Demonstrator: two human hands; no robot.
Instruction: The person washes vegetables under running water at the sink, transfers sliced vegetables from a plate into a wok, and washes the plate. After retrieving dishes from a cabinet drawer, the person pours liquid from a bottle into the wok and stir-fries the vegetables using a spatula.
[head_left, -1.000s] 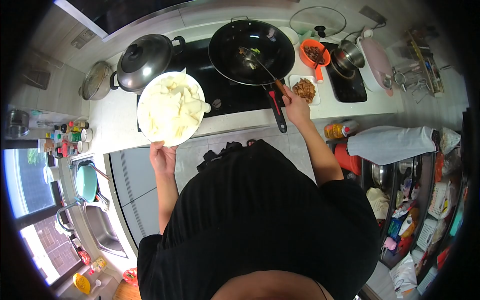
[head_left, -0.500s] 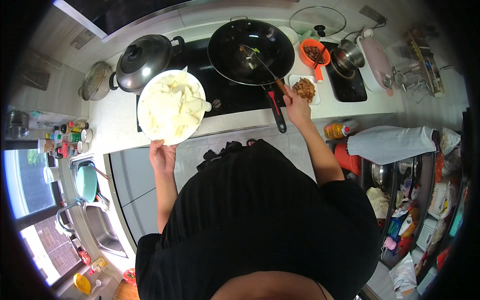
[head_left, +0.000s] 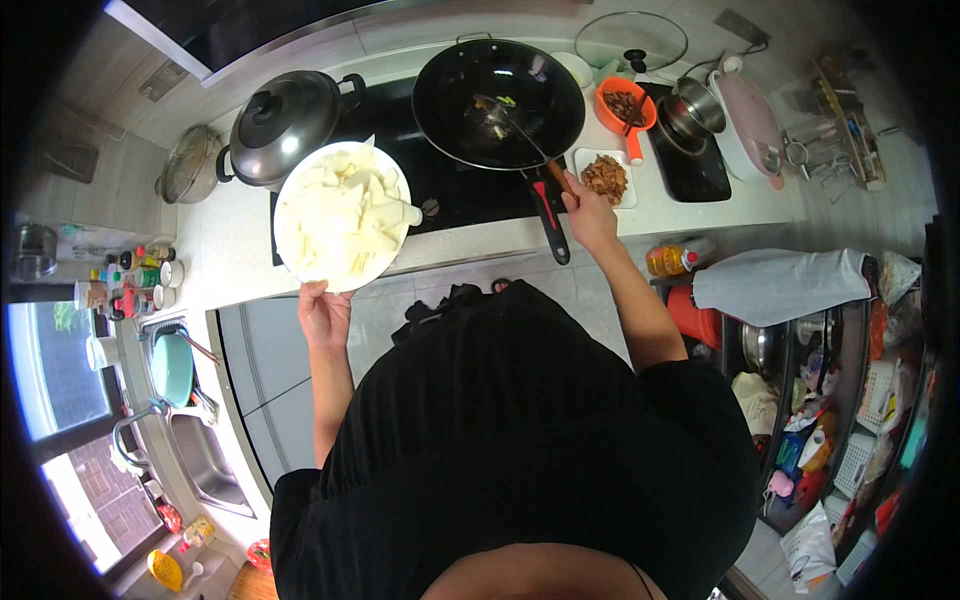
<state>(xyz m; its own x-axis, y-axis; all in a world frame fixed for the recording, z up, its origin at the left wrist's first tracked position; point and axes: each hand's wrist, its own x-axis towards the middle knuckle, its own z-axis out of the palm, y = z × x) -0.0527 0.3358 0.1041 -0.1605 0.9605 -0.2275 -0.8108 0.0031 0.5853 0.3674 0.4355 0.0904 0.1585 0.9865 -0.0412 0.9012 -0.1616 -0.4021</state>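
My left hand (head_left: 325, 314) grips the near rim of a white plate (head_left: 289, 262), heaped with pale sliced pieces (head_left: 345, 215), above the counter's front edge. With my right hand (head_left: 588, 212) I hold the wooden handle of a metal spatula (head_left: 527, 137). The spatula's head rests inside a black wok (head_left: 460, 110), among a few green and brown bits (head_left: 505, 102). The wok stands on the black cooktop (head_left: 450, 205), its black and red handle (head_left: 549, 222) pointing toward me, just left of my right hand.
A lidded pot (head_left: 285, 125) stands behind the plate. Right of the wok are an orange bowl (head_left: 606, 112) of brown pieces, a white dish (head_left: 627, 198) of chopped brown food and small metal pots (head_left: 697, 105). The sink (head_left: 205, 455) is at left, shelves (head_left: 850, 400) at right.
The spatula's head has shifted slightly inside the wok, and the bits there have moved a little. My left hand still holds the plate in nearly the same place.
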